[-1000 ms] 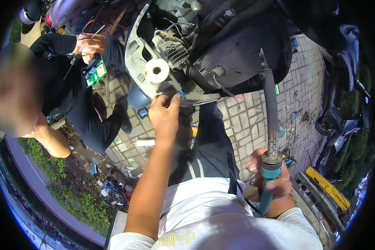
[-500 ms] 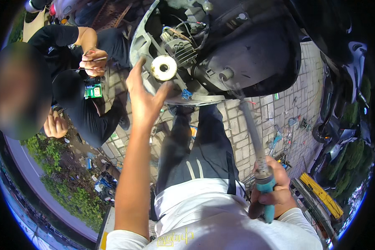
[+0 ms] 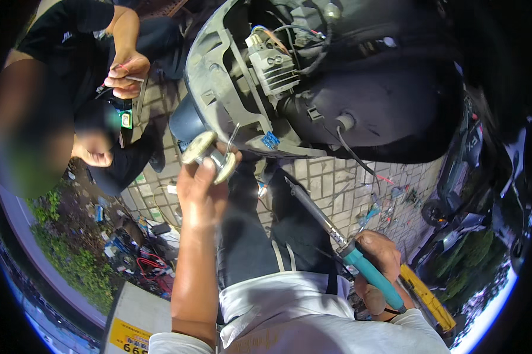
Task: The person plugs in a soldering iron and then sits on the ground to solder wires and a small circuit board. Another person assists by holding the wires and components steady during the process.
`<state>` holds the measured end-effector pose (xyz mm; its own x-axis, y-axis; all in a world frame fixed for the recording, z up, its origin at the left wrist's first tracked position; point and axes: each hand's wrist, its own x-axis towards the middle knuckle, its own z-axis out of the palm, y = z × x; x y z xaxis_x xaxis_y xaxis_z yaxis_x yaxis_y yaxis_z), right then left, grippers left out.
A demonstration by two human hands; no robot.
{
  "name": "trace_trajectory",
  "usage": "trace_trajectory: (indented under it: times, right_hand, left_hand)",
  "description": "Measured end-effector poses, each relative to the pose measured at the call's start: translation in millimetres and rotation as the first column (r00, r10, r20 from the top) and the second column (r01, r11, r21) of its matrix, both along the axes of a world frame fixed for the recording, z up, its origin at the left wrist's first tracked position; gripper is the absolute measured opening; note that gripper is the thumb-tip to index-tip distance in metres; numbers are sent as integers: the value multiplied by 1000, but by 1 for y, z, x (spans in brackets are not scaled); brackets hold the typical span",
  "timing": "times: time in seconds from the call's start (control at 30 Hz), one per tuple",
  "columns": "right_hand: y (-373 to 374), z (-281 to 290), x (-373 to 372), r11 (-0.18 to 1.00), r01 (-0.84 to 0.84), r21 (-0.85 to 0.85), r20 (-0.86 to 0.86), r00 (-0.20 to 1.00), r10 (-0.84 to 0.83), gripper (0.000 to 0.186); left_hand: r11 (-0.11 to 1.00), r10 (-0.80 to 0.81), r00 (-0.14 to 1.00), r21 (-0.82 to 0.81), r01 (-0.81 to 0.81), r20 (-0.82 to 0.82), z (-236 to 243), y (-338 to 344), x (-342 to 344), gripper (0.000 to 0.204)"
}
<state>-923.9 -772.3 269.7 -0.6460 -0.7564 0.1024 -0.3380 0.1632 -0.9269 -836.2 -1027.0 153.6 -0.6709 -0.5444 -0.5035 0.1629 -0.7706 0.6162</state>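
Observation:
My left hand is closed around a spool of solder wire, thumb on the wound wire between its pale flanges. A short silvery end of wire sticks up from it. The spool is just in front of the scooter's open body panel. In my right hand is a soldering iron, gripped by its teal handle. Its metal shaft points up and left over my legs, the tip apart from everything. Inside the panel are a finned metal unit with wires and a blue connector.
A black cable with a red wire end hangs from the scooter. At the left, a co-worker's hand holds thin wires above a green circuit board. Paving with scattered scraps lies below; a yellow object is at lower right.
My left hand has brought the spool down toward me and turned it from end-on to sideways. The soldering iron has swung its tip left and down. The scooter appears slightly shifted in view.

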Motion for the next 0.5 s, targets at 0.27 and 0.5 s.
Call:
trace_trajectory:
  times: [0.27, 0.5]
  right_hand:
    - [-4, -37, -37, 972, -231, -39, -1, 973, 231, 52]
    - [-15, -62, -48, 996, -84, -41, 112, 990, 88, 59]
  left_hand:
    - [979, 139, 990, 156, -133, -25, -1, 40, 14, 52]
    - [974, 225, 955, -6, -228, 196, -11, 50, 21, 53]
